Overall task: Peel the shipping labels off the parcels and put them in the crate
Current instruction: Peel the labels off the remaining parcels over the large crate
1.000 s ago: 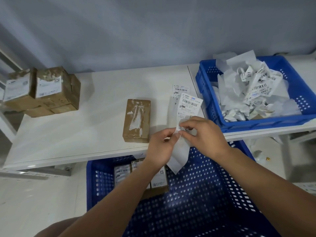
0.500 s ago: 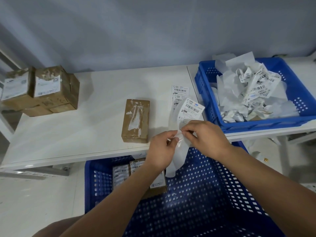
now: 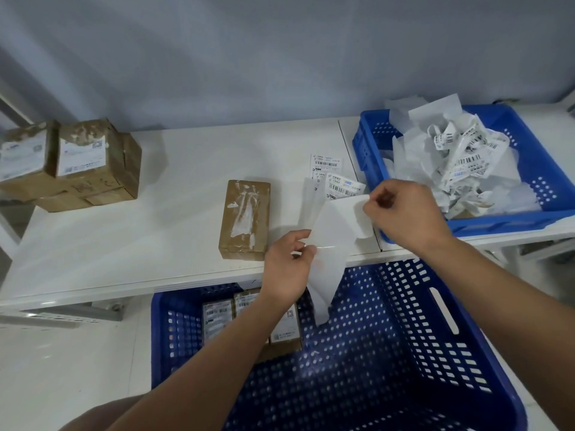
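My left hand (image 3: 287,269) pinches a long white backing strip (image 3: 326,275) that hangs over the table's front edge. My right hand (image 3: 404,216) pinches a white label (image 3: 348,219), peeled up and away from that strip. A brown parcel (image 3: 245,219) with torn label residue lies flat on the white table (image 3: 155,219), just left of my left hand. A blue crate (image 3: 535,172) on the table at the right holds a heap of crumpled peeled labels (image 3: 463,160). Printed labels (image 3: 336,178) lie on the table behind the strip.
A large blue perforated crate (image 3: 404,353) stands on the floor below the table edge, with labelled parcels (image 3: 224,315) in its far left corner. Stacked brown parcels (image 3: 81,163) with white labels sit at the table's far left. A grey wall runs behind the table.
My right hand has pulled up and to the right, peeling the label away from the strip. My left hand has stayed on the strip, which now spreads wider between the hands.
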